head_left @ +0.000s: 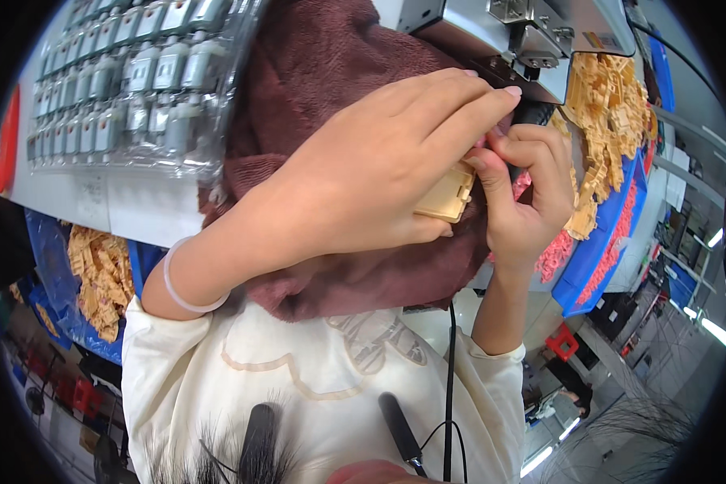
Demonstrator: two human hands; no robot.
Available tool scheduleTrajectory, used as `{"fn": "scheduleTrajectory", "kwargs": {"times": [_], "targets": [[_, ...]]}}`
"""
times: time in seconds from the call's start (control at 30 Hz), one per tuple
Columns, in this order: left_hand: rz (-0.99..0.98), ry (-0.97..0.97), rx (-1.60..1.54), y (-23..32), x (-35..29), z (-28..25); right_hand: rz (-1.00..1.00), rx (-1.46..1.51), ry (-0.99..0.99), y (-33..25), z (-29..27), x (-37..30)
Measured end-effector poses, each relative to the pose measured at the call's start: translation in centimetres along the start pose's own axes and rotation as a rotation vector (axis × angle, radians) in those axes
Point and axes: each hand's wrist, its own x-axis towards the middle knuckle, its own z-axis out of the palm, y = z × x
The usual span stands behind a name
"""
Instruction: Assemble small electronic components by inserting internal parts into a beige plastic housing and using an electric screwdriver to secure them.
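1. Dark hair [286, 460] hangs nearest my camera, in front of the wearer's pale shirt [185, 379]; I judge that a strand falling across the lens could blur my view.

2. I see the yellow housing [444, 198] partly hidden beneath the left hand [403, 157], above the maroon towel [323, 64]. That hand is partly closed around it, thumb along the near edge, fingers arched over the top.

3. Of the hands, the right hand [532, 173] is the harder to read: thumb and forefinger nearly meet at the housing's upper right. Pink shows between the fingertips, but I cannot tell whether they grip a separate piece.

4. My main worry is a slip: uneven thumb pressure could tilt the housing, and the soft towel would give little firm backing.

5. Anything small dropped rightward could vanish among the pink parts [552, 258] or the heap of yellow parts [605, 105], since the colours match.

6. Fingertips sit close to the metal machine [532, 44] on the counter [145, 202]; a sudden push forward could knock knuckles against it.
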Motion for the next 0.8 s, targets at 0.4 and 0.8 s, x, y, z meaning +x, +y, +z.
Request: {"fn": "scheduleTrajectory", "kwargs": {"times": [0.4,0.8], "targets": [[0.084,-0.02,0.085,-0.1,-0.8,-0.3,0.388,-0.187,0.212,1.4,-1.8,-3.5],[0.07,0.034,0.074,-0.2,1.5,0.1,0.69,0.045,-0.079,1.8,-1.5,-2.3]]}}
